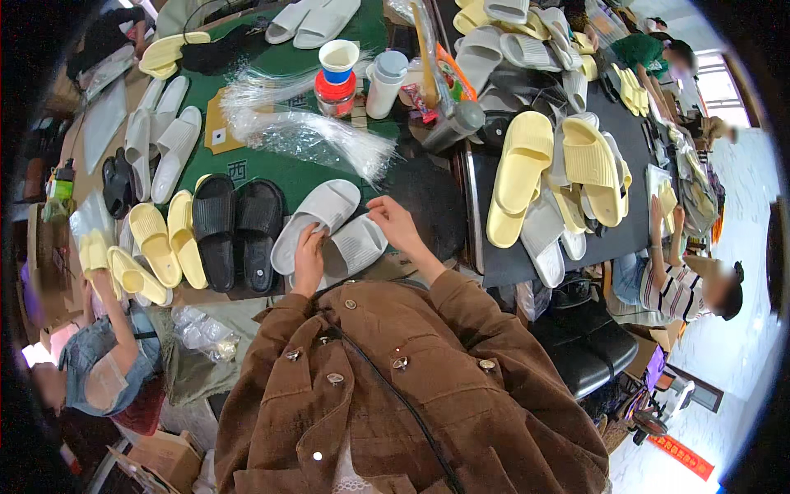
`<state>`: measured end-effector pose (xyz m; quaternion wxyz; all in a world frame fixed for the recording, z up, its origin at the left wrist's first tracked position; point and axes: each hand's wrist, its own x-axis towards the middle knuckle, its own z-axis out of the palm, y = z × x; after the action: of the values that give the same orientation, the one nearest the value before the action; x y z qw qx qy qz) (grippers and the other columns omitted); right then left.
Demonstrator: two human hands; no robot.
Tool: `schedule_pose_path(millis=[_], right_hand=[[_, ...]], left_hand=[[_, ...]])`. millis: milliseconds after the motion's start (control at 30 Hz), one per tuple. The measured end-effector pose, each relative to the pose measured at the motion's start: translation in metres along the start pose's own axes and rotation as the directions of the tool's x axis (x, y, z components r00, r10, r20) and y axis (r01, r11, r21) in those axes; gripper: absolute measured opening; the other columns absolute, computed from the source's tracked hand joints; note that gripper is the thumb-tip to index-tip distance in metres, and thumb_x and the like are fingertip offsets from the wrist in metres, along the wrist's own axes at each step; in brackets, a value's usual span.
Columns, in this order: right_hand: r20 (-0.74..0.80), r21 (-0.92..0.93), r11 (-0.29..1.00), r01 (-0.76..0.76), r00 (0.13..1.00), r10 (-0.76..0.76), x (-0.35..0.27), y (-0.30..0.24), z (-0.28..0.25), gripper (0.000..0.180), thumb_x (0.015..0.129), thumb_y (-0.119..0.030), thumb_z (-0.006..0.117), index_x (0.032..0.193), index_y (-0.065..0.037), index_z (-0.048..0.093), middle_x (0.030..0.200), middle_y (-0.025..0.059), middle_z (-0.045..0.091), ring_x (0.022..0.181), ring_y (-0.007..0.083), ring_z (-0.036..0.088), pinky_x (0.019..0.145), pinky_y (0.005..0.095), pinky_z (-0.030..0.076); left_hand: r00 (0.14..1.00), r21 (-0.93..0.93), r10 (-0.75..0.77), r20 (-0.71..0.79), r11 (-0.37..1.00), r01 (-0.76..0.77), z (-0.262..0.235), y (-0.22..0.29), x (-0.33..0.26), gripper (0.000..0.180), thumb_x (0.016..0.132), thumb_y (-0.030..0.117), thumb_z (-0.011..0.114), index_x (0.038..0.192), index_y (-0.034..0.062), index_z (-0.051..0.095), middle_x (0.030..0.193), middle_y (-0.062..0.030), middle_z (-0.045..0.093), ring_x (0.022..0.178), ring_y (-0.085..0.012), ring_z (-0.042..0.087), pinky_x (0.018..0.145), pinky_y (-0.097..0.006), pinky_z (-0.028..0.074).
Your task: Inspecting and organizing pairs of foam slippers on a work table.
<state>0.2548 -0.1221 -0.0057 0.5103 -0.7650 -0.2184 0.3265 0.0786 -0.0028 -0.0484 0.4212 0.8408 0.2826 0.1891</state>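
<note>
Two light grey slide slippers lie side by side at the table edge in front of me. My left hand grips the inner side of the left grey slipper, fingertips by its strap opening. Just above the right grey slipper, my right hand has its thumb and fingers drawn together in a pinch; whatever is between them is too small to make out. Immediately left stands a pair of black slippers, with yellow slippers beyond. A bundle of clear plastic strands lies behind the grey pair.
A red-lidded jar with a paper cup on it stands beside a white bottle. Yellow slippers and grey ones pile on the dark table at right. Co-workers sit left and right; a black stool is near my right.
</note>
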Motion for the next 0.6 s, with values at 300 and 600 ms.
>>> schedule_pose_path(millis=[300,600], right_hand=[[0.118,0.072,0.996,-0.052,0.992,0.044,-0.002,0.031,-0.007,0.02,0.083,-0.012,0.057,0.101,-0.003,0.059,0.089,0.0072,0.062,0.081,0.0139,0.057,0.074,0.0267,0.046],[0.172,0.174,0.977,-0.123,0.981,0.093,-0.01,0.032,-0.004,0.023,0.084,-0.011,0.055,0.105,-0.001,0.056,0.092,0.0076,0.061,0.083,0.0132,0.057,0.074,0.0259,0.045]], left_hand=[[0.987,-0.017,-0.067,-0.148,0.998,0.065,-0.009,-0.006,-0.005,0.017,0.081,-0.001,0.05,0.097,-0.0004,0.058,0.098,-0.0146,0.054,0.088,-0.0301,0.054,0.078,-0.034,0.043],[0.972,0.248,-0.07,-0.222,0.961,0.126,-0.034,-0.012,-0.029,0.034,0.074,0.002,0.057,0.108,0.0017,0.052,0.112,-0.0154,0.047,0.1,-0.0319,0.048,0.084,-0.037,0.041]])
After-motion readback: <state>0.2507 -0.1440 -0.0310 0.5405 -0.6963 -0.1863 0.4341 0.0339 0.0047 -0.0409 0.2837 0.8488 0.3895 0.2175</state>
